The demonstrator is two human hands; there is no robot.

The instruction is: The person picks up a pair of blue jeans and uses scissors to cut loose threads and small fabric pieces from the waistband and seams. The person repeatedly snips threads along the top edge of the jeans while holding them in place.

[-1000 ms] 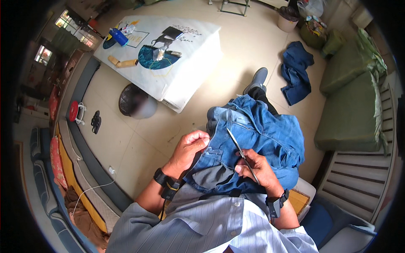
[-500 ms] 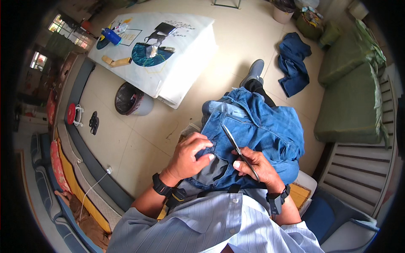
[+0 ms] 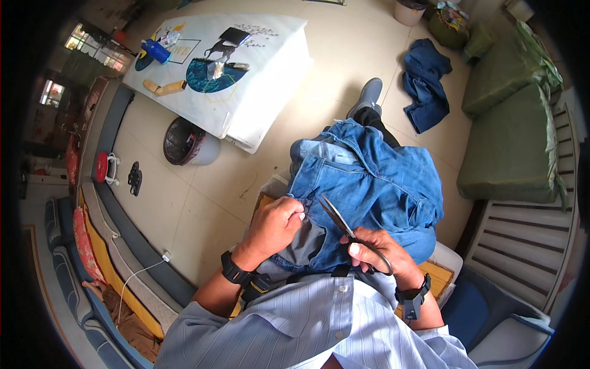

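Observation:
Blue denim jeans (image 3: 381, 178) lie bunched across my lap, with a grey inner piece of cloth (image 3: 305, 240) showing near my waist. My left hand (image 3: 273, 229) is closed in a pinch on the left edge of the jeans, at a seam beside the grey cloth. In my right hand (image 3: 376, 247) is a pair of scissors (image 3: 337, 216) with dark handles. Their blades point up and left over the jeans and stand slightly apart. The tips are a short way right of my left fingers, with no cloth visibly between them.
Another pair of dark blue jeans (image 3: 425, 86) lies on the floor ahead. A white table (image 3: 270, 67) stands at the upper left, with a lined waste bin (image 3: 209, 150) beside it. Green-covered cushions (image 3: 510, 147) rest on a slatted bench (image 3: 522, 246) at the right.
My left fingers have gone from spread to closed on the edge of the jeans. The scissor blades have parted a little, and my right hand has turned slightly.

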